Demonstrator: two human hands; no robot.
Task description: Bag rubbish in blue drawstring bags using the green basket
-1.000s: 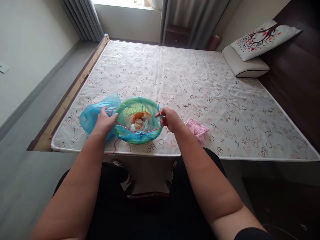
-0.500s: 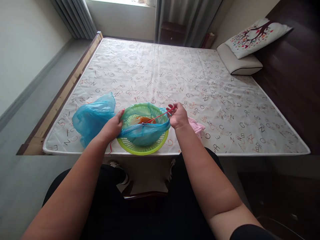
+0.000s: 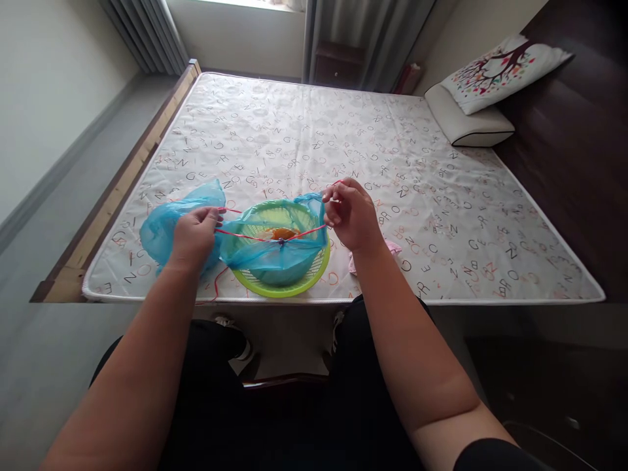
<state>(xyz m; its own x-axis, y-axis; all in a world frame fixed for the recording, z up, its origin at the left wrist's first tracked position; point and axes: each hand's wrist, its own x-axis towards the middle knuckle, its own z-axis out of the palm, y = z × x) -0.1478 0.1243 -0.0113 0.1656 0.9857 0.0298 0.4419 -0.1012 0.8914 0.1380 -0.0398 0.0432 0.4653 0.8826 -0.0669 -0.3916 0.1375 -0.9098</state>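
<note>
A green plastic basket (image 3: 275, 290) stands near the mattress's front edge, lined with a blue drawstring bag (image 3: 275, 259). Something orange (image 3: 284, 233) lies inside; its kind is unclear. Red drawstring (image 3: 245, 235) runs out both ways from the front rim of the bag. To the left of the basket, my left hand (image 3: 195, 230) is closed on the drawstring's left loop. My right hand (image 3: 350, 212), at the right side, has its fingers curled round the string's other end, raised above the rim. Behind my left hand sits another blue plastic bag (image 3: 164, 226).
The letter-printed mattress (image 3: 294, 144) spreads ahead in a wooden frame (image 3: 122, 170). A pink cloth (image 3: 392, 247) lies beyond my right wrist. At the far right, a printed pillow (image 3: 505, 75) leans on a beige cushion (image 3: 481, 127). A dark nightstand (image 3: 338, 65) is at the back.
My left hand has moved left and up from the basket, drawing out the red string. My right hand has risen slightly. Both string ends are now stretched and the bag's mouth is pulled in.
</note>
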